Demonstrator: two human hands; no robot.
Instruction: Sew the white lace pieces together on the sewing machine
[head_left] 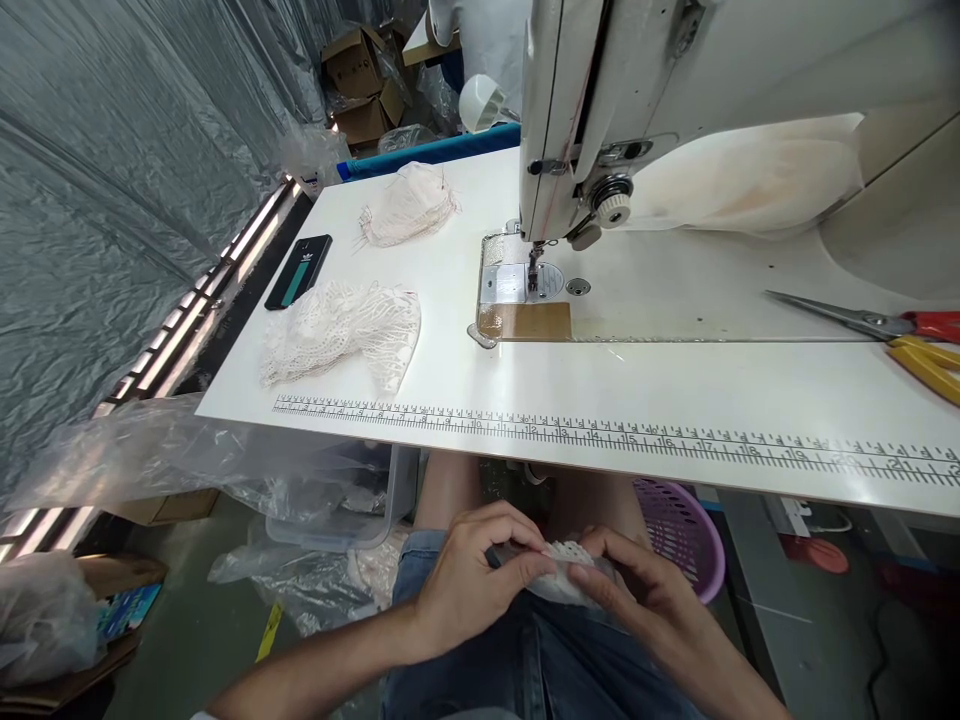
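Over my lap, below the table edge, a small piece of white lace fabric [568, 553] is held between my two hands. My left hand [480, 565] pinches its left side between thumb and fingers. A small dark object [495, 556] shows by the left fingers; its kind cannot be made out. The fabric's right side is gripped by my right hand [641, 585], thumb in front and fingers behind. Most of the piece is hidden by the fingers. Ahead on the white table [442, 380] stands a sewing machine [562, 130], its presser foot [534, 272] over the metal plate.
Cream lace pieces [349, 330] and a pale fabric stack [410, 207] lie left of the machine, near a dark phone [298, 272]. Scissors [892, 325] rest at the right. A printed ruler [600, 432] runs along the front edge. Below are a purple basket [686, 530] and a plastic bin [397, 500].
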